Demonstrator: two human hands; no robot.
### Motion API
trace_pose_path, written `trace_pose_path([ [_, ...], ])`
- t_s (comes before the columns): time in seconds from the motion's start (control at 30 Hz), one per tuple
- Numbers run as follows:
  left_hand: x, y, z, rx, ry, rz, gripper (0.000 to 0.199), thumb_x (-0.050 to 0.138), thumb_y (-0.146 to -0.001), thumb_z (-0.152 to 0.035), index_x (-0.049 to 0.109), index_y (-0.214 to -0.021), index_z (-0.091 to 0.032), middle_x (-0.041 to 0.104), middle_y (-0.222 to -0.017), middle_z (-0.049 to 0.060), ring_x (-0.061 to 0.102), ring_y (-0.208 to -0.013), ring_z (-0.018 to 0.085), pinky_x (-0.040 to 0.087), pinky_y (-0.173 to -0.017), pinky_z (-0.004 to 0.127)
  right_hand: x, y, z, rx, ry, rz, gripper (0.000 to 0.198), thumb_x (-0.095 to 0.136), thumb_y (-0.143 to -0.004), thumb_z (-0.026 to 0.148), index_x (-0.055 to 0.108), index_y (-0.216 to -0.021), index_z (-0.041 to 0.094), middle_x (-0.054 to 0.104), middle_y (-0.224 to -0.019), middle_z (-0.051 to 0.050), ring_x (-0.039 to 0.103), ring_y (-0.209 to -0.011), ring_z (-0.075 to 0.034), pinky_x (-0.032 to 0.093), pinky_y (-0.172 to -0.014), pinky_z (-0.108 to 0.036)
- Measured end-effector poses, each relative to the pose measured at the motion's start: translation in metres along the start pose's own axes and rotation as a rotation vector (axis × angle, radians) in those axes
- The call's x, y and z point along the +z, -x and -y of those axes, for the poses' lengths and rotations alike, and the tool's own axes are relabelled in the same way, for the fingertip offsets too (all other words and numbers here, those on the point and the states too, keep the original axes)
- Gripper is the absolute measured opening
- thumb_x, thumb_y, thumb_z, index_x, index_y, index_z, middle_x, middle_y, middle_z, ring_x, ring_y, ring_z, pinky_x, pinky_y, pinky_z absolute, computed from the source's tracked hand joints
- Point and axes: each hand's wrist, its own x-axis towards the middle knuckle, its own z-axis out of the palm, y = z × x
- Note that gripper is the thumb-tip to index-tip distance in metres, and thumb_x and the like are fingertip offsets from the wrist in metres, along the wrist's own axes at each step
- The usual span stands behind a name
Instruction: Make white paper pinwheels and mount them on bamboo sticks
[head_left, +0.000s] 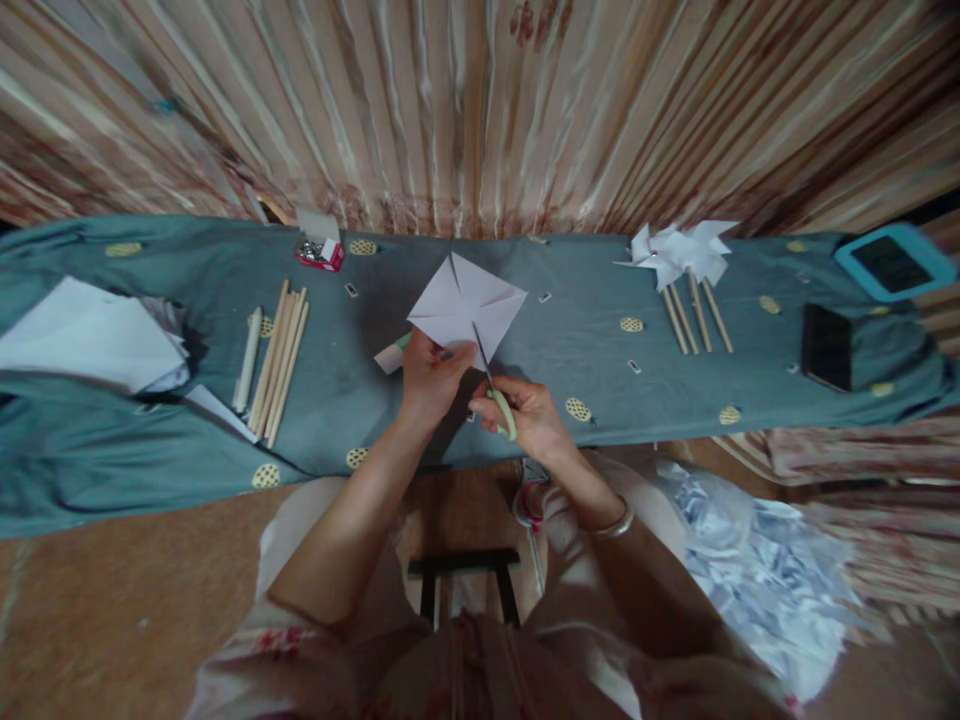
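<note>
A square of white paper (469, 295) is held up over the table, its corners slit toward the middle. My left hand (435, 378) grips its near left edge between thumb and fingers. In my right hand (529, 412) is a pair of scissors (504, 412) with light green handles, my fingers round the loops. The scissor blades lie across the near right part of the paper and point at its centre. Partly hidden behind my left hand, a small pale pink and green object (391, 356) rests on the cloth; I cannot make out what it is.
Wooden sticks (279, 365) and a white tube-like stick (248, 360) lie left, near a stack of paper (90, 335). A small box of metal pins (319, 250) stands behind. Paper pinwheels (679, 255), a phone (826, 347) and a blue-framed tablet (896, 262) are right. Paper scraps (765, 570) fill a bag below.
</note>
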Motion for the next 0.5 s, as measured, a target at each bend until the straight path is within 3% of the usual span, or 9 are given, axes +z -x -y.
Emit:
trace_pose_path([
  [0.5, -0.0020, -0.0007, 0.0001, 0.010, 0.067, 0.022, 0.031, 0.074, -0.059, -0.022, 0.058, -0.086, -0.023, 0.066, -0.076, -0.003, 0.061, -0.068, 0.015, 0.048, -0.068, 0.028, 0.0010, -0.0001, -0.0021, 0.065, -0.040, -0.008, 0.044, 0.090, -0.053, 0.053, 0.067, -0.070, 0.020, 0.058, -0.050, 0.006, 0.051, -0.047, -0.009, 0.043, -0.047, -0.022],
])
